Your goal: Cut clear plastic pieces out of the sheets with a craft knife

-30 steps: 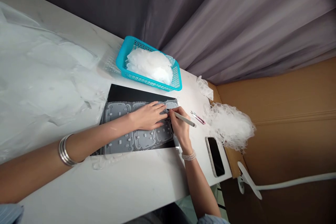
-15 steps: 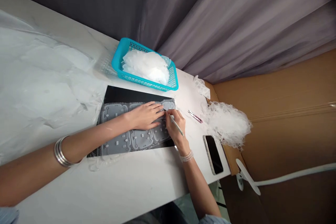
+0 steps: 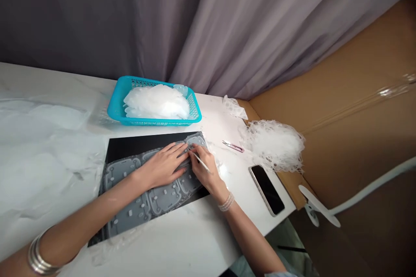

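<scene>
A translucent grey moulded sheet [image 3: 139,199] with rows of rounded shapes lies on a black mat [image 3: 136,145] on the white table. My left hand [image 3: 162,165] lies flat on the sheet with its fingers stretched out, pressing it down. Right beside those fingertips, my right hand [image 3: 206,169] is closed in a pinch around a thin silver pen-like tool [image 3: 200,162]. The tool's tip touches the sheet near its far right end.
A turquoise basket [image 3: 121,99] piled with white translucent pieces stands behind the mat. Small snips [image 3: 232,146], a heap of white scrap webbing [image 3: 273,143] and a phone [image 3: 267,189] lie to the right. Clear plastic film [image 3: 39,147] covers the left. A cardboard wall [image 3: 351,108] is right.
The view has tilted and shifted, so the table looks more level. Both hands stay on the sheet; the tool has swung in my right hand to a steeper angle.
</scene>
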`<action>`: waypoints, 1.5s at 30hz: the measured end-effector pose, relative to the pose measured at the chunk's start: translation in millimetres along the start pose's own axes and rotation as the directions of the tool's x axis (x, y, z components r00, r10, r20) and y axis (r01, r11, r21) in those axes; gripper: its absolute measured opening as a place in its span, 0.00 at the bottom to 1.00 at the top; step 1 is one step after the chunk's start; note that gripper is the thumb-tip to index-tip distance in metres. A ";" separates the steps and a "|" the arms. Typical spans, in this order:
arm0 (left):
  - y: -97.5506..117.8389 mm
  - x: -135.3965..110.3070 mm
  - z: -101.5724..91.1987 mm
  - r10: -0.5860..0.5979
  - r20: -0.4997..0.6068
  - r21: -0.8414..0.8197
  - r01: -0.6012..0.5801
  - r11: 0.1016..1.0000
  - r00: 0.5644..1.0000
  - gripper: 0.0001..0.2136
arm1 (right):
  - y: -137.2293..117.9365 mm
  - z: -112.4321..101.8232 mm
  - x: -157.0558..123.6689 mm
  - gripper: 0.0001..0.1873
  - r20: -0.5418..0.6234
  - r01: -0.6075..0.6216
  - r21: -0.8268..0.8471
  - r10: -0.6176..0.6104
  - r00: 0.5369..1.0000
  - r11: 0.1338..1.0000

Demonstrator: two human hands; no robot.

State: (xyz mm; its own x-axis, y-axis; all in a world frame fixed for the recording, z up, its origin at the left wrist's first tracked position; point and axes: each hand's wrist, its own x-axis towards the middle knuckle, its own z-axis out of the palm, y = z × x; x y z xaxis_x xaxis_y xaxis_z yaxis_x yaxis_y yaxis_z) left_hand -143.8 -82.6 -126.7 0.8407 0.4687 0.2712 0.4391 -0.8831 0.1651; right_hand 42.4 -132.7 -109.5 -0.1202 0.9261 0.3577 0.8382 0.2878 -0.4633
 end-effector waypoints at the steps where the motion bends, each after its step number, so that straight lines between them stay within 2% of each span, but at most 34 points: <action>1: -0.2 0.2 -0.5 -0.005 0.002 -0.016 0.005 1.000 1.000 0.22 | -2.4 0.3 1.6 0.08 0.011 -0.010 0.012 0.010 1.000 1.000; 4: -0.6 0.9 -1.9 -0.013 0.003 -0.051 0.013 0.999 1.000 0.22 | -11.1 4.0 6.4 0.04 0.060 -0.040 0.068 0.036 0.998 0.997; 7: -0.8 1.5 -3.0 -0.013 -0.006 -0.064 0.012 0.998 1.000 0.23 | -13.8 8.7 11.2 0.05 0.062 -0.087 0.171 0.078 0.995 0.981; 10: 0.0 2.0 -4.8 -0.023 -0.015 -0.047 0.022 0.999 1.000 0.23 | 6.6 -3.0 16.9 0.03 -0.025 -0.172 0.338 0.191 0.981 0.925; 12: 1.5 2.6 -6.7 -0.034 -0.012 -0.024 0.034 0.999 0.999 0.23 | 37.2 -27.8 18.1 0.07 -0.132 -0.238 0.473 0.335 0.933 0.849; 14: 3.2 3.4 -8.5 -0.042 0.003 -0.002 0.042 0.999 0.999 0.23 | 75.5 -62.3 14.4 0.09 -0.222 -0.270 0.606 0.485 0.846 0.748; 16: 4.7 3.9 -10.0 -0.050 0.021 0.016 0.050 0.999 0.999 0.24 | 110.4 -95.8 5.9 0.11 -0.251 -0.271 0.712 0.596 0.763 0.647; 18: 5.9 3.8 -11.8 -0.063 0.040 0.029 0.061 0.998 0.997 0.24 | 131.1 -118.6 -4.1 0.13 -0.240 -0.252 0.793 0.664 0.708 0.554; 20: 8.1 3.6 -15.1 -0.074 0.052 0.022 0.073 0.997 0.996 0.24 | 133.3 -127.4 -11.2 0.14 -0.206 -0.224 0.852 0.698 0.686 0.472; 23: 15.6 7.3 -22.8 -0.120 0.021 -0.107 0.122 0.987 0.993 0.24 | 110.4 -122.6 -10.7 0.15 -0.135 -0.195 0.907 0.697 0.705 0.373; 25: 22.3 15.5 -26.8 -0.241 -0.026 -0.284 0.224 0.932 0.970 0.22 | 88.4 -114.9 -3.9 0.17 -0.091 -0.186 0.925 0.669 0.738 0.331; 27: 26.8 28.5 -26.9 -0.386 -0.045 -0.417 0.333 0.846 0.922 0.19 | 68.8 -106.0 4.8 0.17 -0.066 -0.189 0.926 0.632 0.772 0.327; 29: 26.5 43.2 -22.5 -0.494 -0.041 -0.463 0.422 0.779 0.868 0.19 | 55.5 -96.6 13.0 0.19 -0.043 -0.220 0.906 0.596 0.802 0.361; 31: 21.4 56.2 -15.5 -0.573 -0.030 -0.486 0.489 0.724 0.819 0.20 | 50.1 -87.3 19.6 0.22 -0.032 -0.279 0.843 0.561 0.827 0.460; 34: 11.6 68.2 -5.2 -0.654 -0.009 -0.536 0.548 0.642 0.757 0.15 | 54.4 -76.6 27.0 0.25 -0.037 -0.343 0.706 0.516 0.856 0.619; 36: 7.8 71.6 0.1 -0.679 0.006 -0.566 0.562 0.603 0.735 0.12 | 60.8 -71.5 30.2 0.22 -0.036 -0.358 0.649 0.497 0.867 0.672; 40: 8.5 75.2 6.5 -0.700 0.055 -0.631 0.568 0.528 0.712 0.13 | 67.2 -61.4 32.0 0.21 0.003 -0.362 0.619 0.458 0.889 0.697; 45: 10.5 80.5 3.5 -0.714 0.156 -0.745 0.556 0.369 0.683 0.19 | 57.8 -55.8 29.7 0.22 0.066 -0.324 0.696 0.392 0.918 0.641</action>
State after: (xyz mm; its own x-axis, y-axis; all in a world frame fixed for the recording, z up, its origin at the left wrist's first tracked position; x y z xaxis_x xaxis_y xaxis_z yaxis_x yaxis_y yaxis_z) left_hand -70.5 -54.2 -106.5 0.3099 0.9473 -0.0808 0.3933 -0.0503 0.9180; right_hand 117.0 -102.1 -80.4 0.1829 0.9787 0.0932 0.2063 0.0545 -0.9770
